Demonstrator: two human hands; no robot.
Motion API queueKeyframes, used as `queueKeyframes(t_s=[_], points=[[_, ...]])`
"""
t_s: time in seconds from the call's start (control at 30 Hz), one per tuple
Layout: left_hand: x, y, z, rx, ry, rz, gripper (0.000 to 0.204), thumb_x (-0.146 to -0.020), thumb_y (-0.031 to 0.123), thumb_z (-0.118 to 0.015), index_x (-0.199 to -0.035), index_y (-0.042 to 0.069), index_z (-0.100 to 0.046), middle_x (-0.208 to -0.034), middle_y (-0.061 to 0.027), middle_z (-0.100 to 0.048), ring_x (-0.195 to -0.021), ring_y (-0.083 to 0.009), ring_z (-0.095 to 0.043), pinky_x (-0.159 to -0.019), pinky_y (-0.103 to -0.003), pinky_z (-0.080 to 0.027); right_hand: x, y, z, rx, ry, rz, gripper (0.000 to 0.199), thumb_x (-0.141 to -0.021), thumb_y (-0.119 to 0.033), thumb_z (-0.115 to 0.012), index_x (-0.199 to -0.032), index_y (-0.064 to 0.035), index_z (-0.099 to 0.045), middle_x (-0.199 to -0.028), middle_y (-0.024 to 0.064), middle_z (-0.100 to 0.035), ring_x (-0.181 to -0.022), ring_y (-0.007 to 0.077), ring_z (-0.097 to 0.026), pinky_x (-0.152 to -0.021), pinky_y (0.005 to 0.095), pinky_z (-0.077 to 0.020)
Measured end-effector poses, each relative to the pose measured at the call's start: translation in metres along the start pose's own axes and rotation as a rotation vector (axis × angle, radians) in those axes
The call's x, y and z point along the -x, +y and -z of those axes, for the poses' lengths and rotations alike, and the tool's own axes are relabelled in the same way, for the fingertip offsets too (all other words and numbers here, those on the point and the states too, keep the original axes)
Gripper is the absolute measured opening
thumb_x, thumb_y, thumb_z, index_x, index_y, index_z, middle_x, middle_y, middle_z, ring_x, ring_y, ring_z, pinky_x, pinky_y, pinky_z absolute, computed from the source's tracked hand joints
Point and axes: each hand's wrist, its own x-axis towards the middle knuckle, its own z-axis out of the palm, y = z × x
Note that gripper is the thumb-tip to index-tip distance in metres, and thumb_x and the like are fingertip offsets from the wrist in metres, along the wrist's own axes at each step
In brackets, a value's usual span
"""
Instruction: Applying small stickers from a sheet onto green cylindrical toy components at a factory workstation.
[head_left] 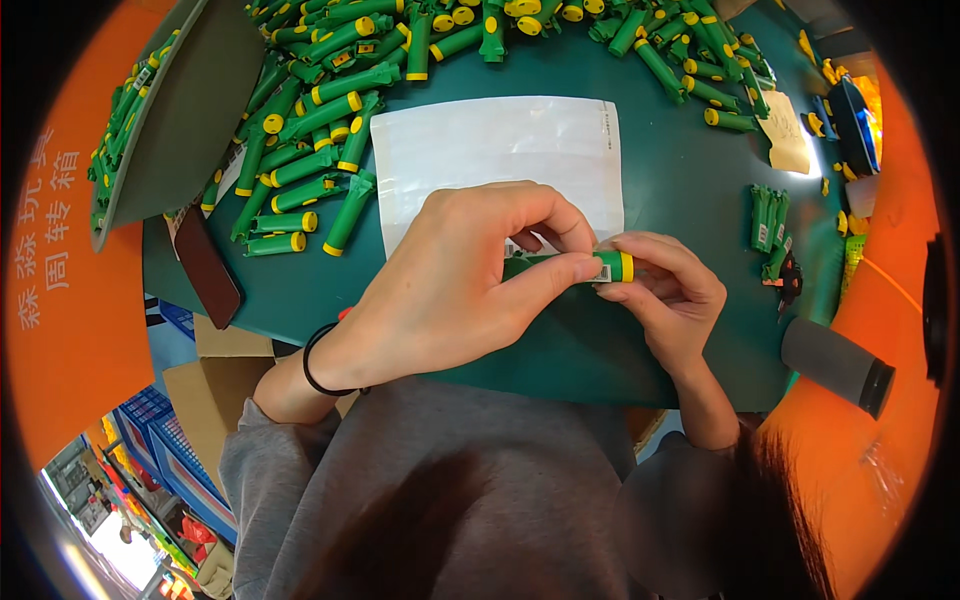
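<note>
Between both hands is a green plastic tube (613,264) with a yellow end cap and a white barcode sticker on its side. My left hand (455,265) pinches the tube with thumb and fingers near the sticker and hides its far end. The fingers and thumb of my right hand (672,290) close around the capped end. Just beyond my hands a white glossy sheet (490,140) lies on the green table (690,190), partly covered by my left hand.
Many similar green tubes (345,230) are heaped at the far and left side. A few stickered tubes (768,215) lie at the right. A dark red phone-like slab (207,268) rests at the left edge, and a grey cylinder (835,362) at the right. A tilted grey bin (185,110) holds more tubes.
</note>
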Motion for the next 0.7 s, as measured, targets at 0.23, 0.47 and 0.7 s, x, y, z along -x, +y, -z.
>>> queueKeyframes(t_s=[0.23,0.47,0.7], points=[[0.0009,0.0016,-0.0004,-0.006,-0.011,-0.014,0.007,-0.088,0.003,-0.071,-0.091,-0.001,-0.066,-0.091,-0.0042,-0.069,-0.083,-0.0107,-0.063,-0.080,-0.026,-0.051,0.0003,-0.0049,-0.0020,0.026,0.004,0.023,0.041,-0.074,0.010,-0.078,-0.113,0.0057,-0.066,-0.113,0.0180,-0.067,-0.101,0.0227,-0.067,-0.085,0.0305,-0.0569],[0.0005,0.0027,-0.0018,0.006,-0.014,0.004,0.007,-0.087,0.002,-0.070,-0.092,-0.002,-0.067,-0.088,-0.0040,-0.069,-0.081,-0.0097,-0.063,-0.078,-0.025,-0.051,0.0007,-0.0052,-0.0024,0.035,0.001,0.009,0.040,-0.074,0.010,-0.078,-0.112,0.0054,-0.066,-0.112,0.0178,-0.068,-0.100,0.0219,-0.068,-0.084,0.0301,-0.0572],[-0.0025,-0.0027,-0.0001,0.094,-0.152,0.140,0.013,-0.093,0.012,-0.069,-0.093,-0.001,-0.068,-0.078,-0.0010,-0.066,-0.073,-0.0056,-0.059,-0.068,-0.022,-0.047,0.0011,-0.0034,0.0001,0.028,-0.013,0.040,0.041,-0.074,0.010,-0.079,-0.113,0.0054,-0.067,-0.111,0.0183,-0.067,-0.097,0.0213,-0.068,-0.081,0.0289,-0.0581]])
